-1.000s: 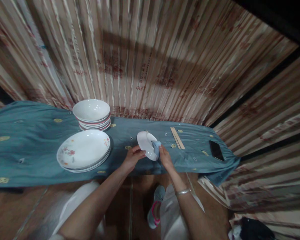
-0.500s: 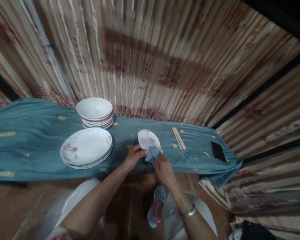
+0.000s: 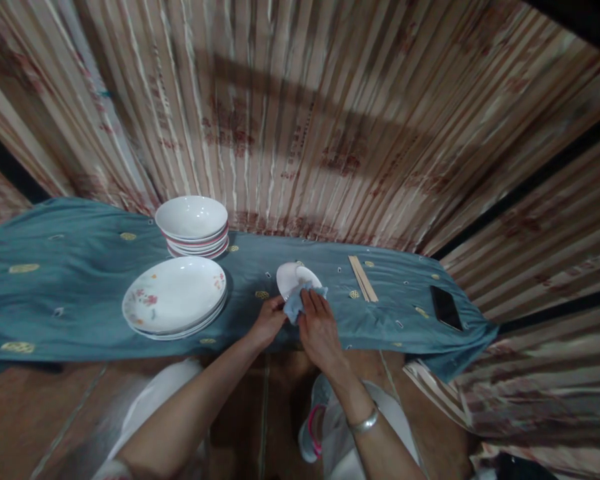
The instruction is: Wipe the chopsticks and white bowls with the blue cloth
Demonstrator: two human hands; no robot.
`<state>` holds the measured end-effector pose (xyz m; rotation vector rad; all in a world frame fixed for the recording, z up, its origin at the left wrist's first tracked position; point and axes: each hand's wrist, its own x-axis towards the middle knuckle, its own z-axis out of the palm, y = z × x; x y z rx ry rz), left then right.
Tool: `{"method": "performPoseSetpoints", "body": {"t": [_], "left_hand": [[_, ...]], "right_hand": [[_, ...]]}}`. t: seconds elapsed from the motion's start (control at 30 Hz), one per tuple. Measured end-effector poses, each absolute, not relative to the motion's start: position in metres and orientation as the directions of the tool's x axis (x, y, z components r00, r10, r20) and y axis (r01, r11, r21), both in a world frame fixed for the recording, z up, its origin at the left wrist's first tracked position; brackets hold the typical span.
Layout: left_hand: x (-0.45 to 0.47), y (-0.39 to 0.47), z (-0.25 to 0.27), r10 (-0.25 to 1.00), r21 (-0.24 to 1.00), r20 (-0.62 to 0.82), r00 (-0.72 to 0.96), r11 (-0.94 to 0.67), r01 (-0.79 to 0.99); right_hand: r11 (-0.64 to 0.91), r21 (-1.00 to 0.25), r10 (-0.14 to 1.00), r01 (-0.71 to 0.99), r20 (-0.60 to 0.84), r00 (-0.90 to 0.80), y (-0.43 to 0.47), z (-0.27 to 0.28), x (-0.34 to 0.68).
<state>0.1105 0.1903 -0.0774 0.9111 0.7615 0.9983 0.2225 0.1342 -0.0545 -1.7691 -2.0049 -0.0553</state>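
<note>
A small white plate (image 3: 290, 275) is held over the middle of the teal tablecloth (image 3: 70, 293). My left hand (image 3: 269, 323) grips the plate's near left rim. My right hand (image 3: 317, 323) presses a light blue cloth (image 3: 297, 303) against the plate's near face, covering much of it. The cloth is bunched between my two hands. A silver bracelet sits on my right wrist.
A stack of large floral plates (image 3: 175, 296) lies left of my hands, and a stack of white bowls (image 3: 193, 225) stands behind it. Wooden chopsticks (image 3: 363, 278) and a black phone (image 3: 446, 307) lie to the right. Striped curtains hang behind the table.
My right hand with the cloth has moved from the plate's right side down and left over its near face. The plate has tipped flatter and lower.
</note>
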Motion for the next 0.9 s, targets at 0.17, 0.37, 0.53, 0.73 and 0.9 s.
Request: {"method": "performPoseSetpoints", "body": {"t": [0.17,0.37,0.53,0.73,0.9], "left_hand": [[0.107,0.187,-0.082,0.94,0.901,-0.112,0.322,0.233,-0.367],[0.101,0.186,-0.091,0.945,0.937,-0.107,0.309,0.2,-0.286],[0.1,0.186,-0.096,0.944,0.942,-0.109,0.311,0.198,-0.272],[0.104,0.184,-0.089,0.889,0.841,-0.217,0.405,0.38,-0.385],[0.103,0.183,-0.086,0.875,0.807,-0.241,0.42,0.421,-0.413]], "right_hand": [[0.202,-0.348,0.936,0.915,0.343,-0.076,0.144,-0.056,0.221],[0.218,-0.389,0.933,0.895,0.352,-0.074,0.152,-0.061,0.221],[0.209,-0.43,0.94,0.878,0.336,-0.058,0.162,-0.064,0.223],[0.171,-0.487,0.951,0.856,0.308,-0.015,0.182,-0.07,0.231],[0.116,-0.486,0.964,0.866,0.266,0.02,0.195,-0.074,0.239]]}}
